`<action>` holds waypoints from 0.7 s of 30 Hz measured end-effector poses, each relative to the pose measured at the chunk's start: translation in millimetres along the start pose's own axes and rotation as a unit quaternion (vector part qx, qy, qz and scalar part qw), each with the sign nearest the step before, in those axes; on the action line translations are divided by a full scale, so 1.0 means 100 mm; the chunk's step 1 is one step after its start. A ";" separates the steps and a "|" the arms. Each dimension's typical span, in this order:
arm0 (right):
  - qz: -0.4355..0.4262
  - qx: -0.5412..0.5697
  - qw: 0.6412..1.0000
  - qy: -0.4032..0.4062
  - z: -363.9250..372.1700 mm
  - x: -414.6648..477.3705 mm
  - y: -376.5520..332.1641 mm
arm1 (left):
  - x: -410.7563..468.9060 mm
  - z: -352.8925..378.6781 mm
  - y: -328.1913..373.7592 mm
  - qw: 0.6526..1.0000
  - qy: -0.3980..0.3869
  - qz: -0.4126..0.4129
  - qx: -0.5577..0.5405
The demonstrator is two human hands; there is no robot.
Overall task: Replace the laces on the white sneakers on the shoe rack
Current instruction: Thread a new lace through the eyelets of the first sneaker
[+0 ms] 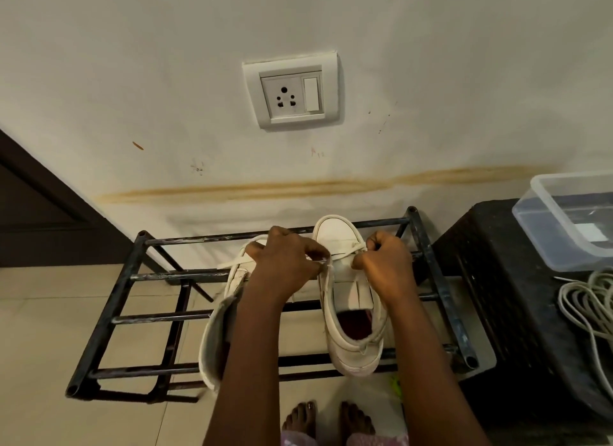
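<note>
I see two white sneakers (348, 313) on one shoe rack (109, 299), left hand (285, 263) and right hand (384, 266), curled fingers (313, 249) pinching one lace (346, 253)

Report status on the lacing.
Left hand, right hand each pinch the lace. Upright sneaker on rack, lace across near toe. Second sneaker lies beside, not blocking.

Stained wall (205, 40), socket (292, 92), perhaps tiled floor (49, 313).
</note>
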State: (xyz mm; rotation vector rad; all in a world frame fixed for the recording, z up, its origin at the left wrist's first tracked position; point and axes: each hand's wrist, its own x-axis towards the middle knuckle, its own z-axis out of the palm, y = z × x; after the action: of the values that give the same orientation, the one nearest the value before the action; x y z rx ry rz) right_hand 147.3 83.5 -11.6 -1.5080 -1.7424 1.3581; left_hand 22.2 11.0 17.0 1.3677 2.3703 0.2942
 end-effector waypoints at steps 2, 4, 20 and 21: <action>0.003 0.006 1.000 0.001 -0.01 0.00 0.00 | 0.01 0.00 0.01 0.999 0.034 -0.001 0.006; 0.008 0.014 1.000 0.004 -0.02 0.00 0.01 | 0.00 -0.02 -0.02 0.998 0.054 -0.009 -0.003; 0.039 0.094 0.995 0.001 -0.06 0.00 0.01 | -0.08 -0.23 -0.78 0.856 0.390 -0.325 -0.098; 0.049 0.110 0.993 -0.001 -0.06 0.01 0.02 | -0.07 -0.23 -0.77 0.867 0.373 -0.317 -0.096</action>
State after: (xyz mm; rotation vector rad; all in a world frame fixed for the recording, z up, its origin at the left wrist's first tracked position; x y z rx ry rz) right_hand 152.8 86.3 -11.2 -1.4848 -1.4809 1.5449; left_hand -45.2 -33.5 11.3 0.3201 3.1164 0.9592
